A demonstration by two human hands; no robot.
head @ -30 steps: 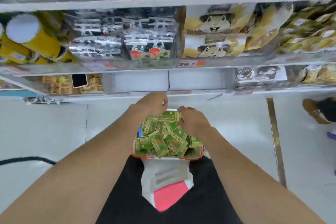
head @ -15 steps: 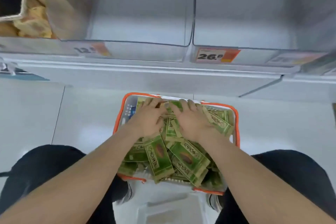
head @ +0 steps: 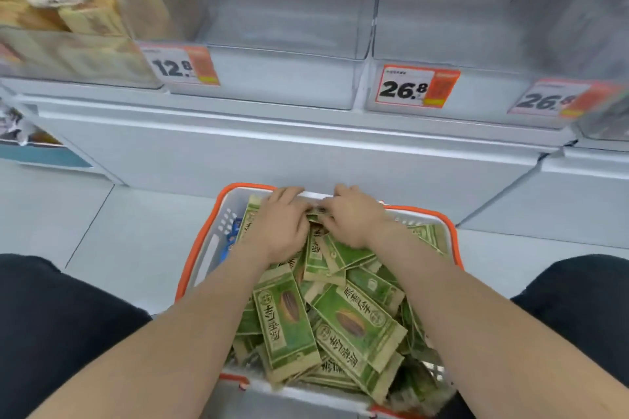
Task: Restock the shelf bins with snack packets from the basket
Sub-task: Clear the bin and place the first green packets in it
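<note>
A white basket with an orange rim [head: 200, 241] sits on the floor between my knees, heaped with green snack packets [head: 354, 320]. Both hands are at its far end, close together. My left hand [head: 279, 224] and my right hand [head: 354, 218] lie on the pile with fingers curled down over a bunch of packets, one packet edge showing between them. Above, on the lowest shelf, stand two clear bins: one [head: 286, 27] behind the 12.8 tag, the other [head: 476, 27] behind a 26.8 tag. No packets show inside either.
A bin at the far left [head: 68, 10] holds tan packets. Price tags 12.8 [head: 180, 66] and 26.8 [head: 417, 87] hang on the bin fronts. A white shelf base [head: 306, 153] runs just beyond the basket. My dark-trousered knees flank the basket.
The view has dropped and closed in on the basket. Both hands slid toward the basket's far end and their fingers curled down over packets.
</note>
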